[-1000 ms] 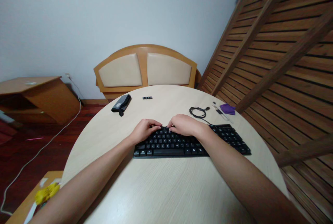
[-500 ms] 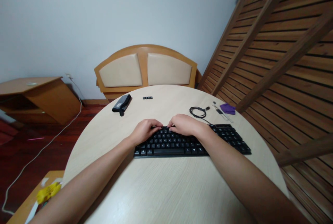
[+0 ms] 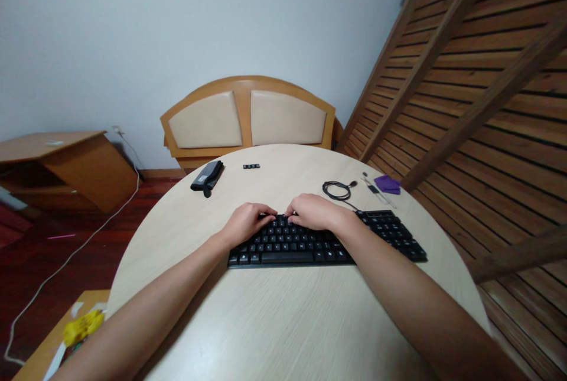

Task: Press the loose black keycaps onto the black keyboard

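A black keyboard (image 3: 287,257) lies on the round table, its letter keys facing up. My left hand (image 3: 245,221) is at its back edge, thumb and forefinger closed on the top row of keys. My right hand (image 3: 312,211) grips the same back edge a little to the right, fingers bent and drawn together. The two sets of fingertips are nearly side by side. Whether a small part sits between them cannot be made out. My right wrist and forearm cover part of the keys.
Several small black keycaps (image 3: 251,166) stand in a row at the back. A dark folded pouch (image 3: 207,177) lies left, a coiled black cable (image 3: 337,191) behind the keyboard. To the right are a purple cloth (image 3: 388,185) and a thin light item with a dark piece (image 3: 373,189).
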`<state>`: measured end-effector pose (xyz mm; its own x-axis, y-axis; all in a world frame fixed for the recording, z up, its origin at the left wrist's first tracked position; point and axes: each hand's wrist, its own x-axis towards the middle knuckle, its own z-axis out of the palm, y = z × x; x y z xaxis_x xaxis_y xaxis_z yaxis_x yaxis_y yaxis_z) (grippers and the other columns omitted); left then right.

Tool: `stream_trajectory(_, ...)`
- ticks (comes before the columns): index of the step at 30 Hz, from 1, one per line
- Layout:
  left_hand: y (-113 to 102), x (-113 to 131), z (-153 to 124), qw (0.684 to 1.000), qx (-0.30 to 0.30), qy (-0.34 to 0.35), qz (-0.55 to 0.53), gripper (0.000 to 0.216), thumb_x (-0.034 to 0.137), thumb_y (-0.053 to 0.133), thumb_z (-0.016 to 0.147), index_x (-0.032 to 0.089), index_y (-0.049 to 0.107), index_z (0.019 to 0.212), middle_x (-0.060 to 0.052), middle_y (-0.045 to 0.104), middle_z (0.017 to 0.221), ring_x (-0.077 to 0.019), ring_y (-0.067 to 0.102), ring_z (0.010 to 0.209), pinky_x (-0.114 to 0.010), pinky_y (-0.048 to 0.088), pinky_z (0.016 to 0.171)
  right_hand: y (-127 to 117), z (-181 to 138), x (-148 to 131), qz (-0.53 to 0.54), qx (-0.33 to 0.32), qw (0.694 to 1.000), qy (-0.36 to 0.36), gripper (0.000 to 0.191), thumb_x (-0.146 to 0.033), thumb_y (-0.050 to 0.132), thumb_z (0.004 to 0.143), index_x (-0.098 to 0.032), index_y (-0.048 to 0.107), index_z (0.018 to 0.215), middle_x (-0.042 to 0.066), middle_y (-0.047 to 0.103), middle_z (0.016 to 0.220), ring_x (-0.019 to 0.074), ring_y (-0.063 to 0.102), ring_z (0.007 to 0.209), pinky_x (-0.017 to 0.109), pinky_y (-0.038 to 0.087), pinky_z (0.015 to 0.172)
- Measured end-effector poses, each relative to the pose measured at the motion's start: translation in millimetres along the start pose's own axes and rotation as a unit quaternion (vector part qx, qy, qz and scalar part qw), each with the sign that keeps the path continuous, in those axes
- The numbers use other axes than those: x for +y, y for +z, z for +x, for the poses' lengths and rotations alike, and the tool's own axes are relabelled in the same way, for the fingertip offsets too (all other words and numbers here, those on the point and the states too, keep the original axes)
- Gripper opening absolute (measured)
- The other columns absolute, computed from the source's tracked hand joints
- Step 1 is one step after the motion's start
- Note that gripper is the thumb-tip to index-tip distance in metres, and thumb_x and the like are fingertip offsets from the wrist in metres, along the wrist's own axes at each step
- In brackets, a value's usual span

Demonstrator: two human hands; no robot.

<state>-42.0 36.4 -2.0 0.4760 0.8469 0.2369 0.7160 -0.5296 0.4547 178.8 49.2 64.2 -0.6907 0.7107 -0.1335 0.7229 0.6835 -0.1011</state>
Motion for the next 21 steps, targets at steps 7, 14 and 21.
stream_trajectory(7, 3.0, -4.0, 0.3, 0.998, -0.003, -0.035, -0.048, 0.022, 0.035, 0.06, 0.093, 0.026, 0.077, 0.104, -0.001, 0.077, 0.108, -0.0223, 0.071, 0.101, -0.032, 0.052, 0.09, -1.2, 0.8, -0.8, -0.004, -0.005, 1.0, 0.0, 0.026, -0.025, 0.056, 0.088, -0.024, 0.078, 0.102, 0.008, 0.078, 0.098, 0.0239, 0.07, 0.095, 0.027, 0.046, 0.076)
stream_trajectory(14, 7.1, -13.7, 6.6, 0.99, -0.018, -0.044, -0.132, 0.021, 0.033, 0.065, 0.088, 0.023, 0.078, 0.1, -0.003, 0.077, 0.105, -0.0212, 0.072, 0.095, -0.031, 0.055, 0.088, -1.2, 3.0, -1.2, -0.004, -0.011, 1.0, -0.001, 0.027, -0.025, 0.056, 0.087, -0.023, 0.079, 0.102, 0.009, 0.078, 0.098, 0.0237, 0.07, 0.095, 0.027, 0.046, 0.077)
stream_trajectory(21, 3.0, -7.8, 7.0, 0.989, -0.016, -0.045, -0.137, 0.018, 0.032, 0.067, 0.087, 0.023, 0.079, 0.096, -0.002, 0.078, 0.103, -0.0224, 0.073, 0.093, -0.031, 0.056, 0.084, -0.6, 1.4, -3.8, -0.014, -0.001, 1.0, 0.018, 0.027, -0.024, 0.058, 0.088, -0.022, 0.076, 0.108, 0.01, 0.077, 0.104, 0.0256, 0.07, 0.1, 0.029, 0.048, 0.08)
